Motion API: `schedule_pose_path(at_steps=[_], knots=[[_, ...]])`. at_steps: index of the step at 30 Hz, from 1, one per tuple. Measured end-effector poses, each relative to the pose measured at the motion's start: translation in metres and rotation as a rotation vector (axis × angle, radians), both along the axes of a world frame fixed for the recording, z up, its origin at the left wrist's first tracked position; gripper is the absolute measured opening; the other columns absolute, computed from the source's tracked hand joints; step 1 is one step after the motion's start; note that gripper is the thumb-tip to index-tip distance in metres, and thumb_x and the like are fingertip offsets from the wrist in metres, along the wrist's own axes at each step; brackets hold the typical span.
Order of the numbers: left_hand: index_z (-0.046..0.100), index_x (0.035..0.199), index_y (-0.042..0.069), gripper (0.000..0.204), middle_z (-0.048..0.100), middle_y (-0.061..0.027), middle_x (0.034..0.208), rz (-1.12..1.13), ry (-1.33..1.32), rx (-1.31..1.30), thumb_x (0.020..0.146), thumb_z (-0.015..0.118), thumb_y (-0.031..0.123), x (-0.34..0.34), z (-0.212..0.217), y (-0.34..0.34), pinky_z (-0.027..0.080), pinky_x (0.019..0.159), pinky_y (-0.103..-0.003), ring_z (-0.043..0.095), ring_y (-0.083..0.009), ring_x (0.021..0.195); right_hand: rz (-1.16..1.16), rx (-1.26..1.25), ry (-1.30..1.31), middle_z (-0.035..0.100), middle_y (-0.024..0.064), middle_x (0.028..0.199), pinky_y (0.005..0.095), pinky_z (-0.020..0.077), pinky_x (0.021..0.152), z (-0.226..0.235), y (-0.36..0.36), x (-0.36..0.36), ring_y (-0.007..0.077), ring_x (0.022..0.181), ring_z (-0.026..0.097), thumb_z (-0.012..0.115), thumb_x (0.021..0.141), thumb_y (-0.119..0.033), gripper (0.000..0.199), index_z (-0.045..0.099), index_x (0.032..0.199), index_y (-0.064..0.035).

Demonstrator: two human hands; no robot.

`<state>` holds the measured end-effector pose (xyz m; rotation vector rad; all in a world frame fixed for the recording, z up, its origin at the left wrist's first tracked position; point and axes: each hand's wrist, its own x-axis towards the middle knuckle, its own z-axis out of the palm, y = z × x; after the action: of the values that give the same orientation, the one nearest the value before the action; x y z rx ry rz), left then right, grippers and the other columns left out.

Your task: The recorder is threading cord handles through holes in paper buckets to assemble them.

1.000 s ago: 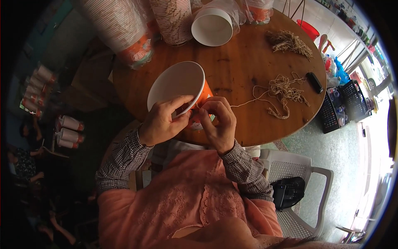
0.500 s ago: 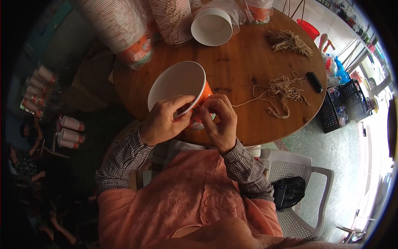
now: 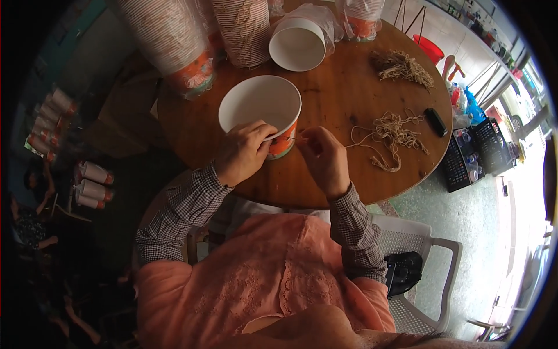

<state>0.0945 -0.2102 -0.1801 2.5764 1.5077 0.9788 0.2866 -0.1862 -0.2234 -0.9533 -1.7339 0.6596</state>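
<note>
A large white paper bucket (image 3: 260,98) with an orange printed outside stands on the wooden table in front of me, its mouth tipped toward me. My left hand (image 3: 244,150) grips its near rim, thumb and fingers on either side of the wall. Just right of the bucket, my right hand (image 3: 325,161) is closed in a pinch on a thin cord, drawn taut from the bucket's side. Beyond that hand the cord runs to a loose tangle of beige cord (image 3: 396,132) on the table. The cord's end at the bucket is too small to make out.
Tall stacks of paper buckets (image 3: 241,32) stand at the back, some in clear plastic, beside a bucket lying on its side (image 3: 297,47). A second cord bundle (image 3: 402,68) and a black object (image 3: 436,122) lie to the right. Beyond the edge are black crates (image 3: 465,160) and a chair (image 3: 444,244).
The bucket has shifted away from me and stands more upright. My right hand has pulled away to the right, and the cord between it and the bucket now shows.
</note>
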Motion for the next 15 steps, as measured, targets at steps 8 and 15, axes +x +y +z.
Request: schedule_pose_path(at_steps=[8,15], knots=[[0.061,0.085,0.001,0.008,0.064,-0.0112,0.082,-0.061,-0.138,-0.060,0.082,0.062,0.008,-0.003,0.000,0.013,0.049,0.072,-0.037,0.063,-0.0304,0.076,0.132,0.116,0.066,0.062,0.0134,0.088,0.0328,0.0524,0.066,0.002,0.020,-0.015,0.0260,0.078,0.066,0.060,0.085,-0.002,0.020,0.064,0.104,-0.0033],[0.063,0.086,-0.002,0.016,0.066,-0.0099,0.080,-0.038,-0.367,-0.469,0.086,0.065,0.015,-0.024,0.006,0.038,0.050,0.064,-0.030,0.064,-0.0180,0.070,0.191,0.038,0.088,0.063,0.0133,0.090,0.0318,0.0523,0.067,0.010,0.031,-0.025,0.0245,0.079,0.066,0.061,0.085,-0.003,0.018,0.064,0.103,-0.0022]])
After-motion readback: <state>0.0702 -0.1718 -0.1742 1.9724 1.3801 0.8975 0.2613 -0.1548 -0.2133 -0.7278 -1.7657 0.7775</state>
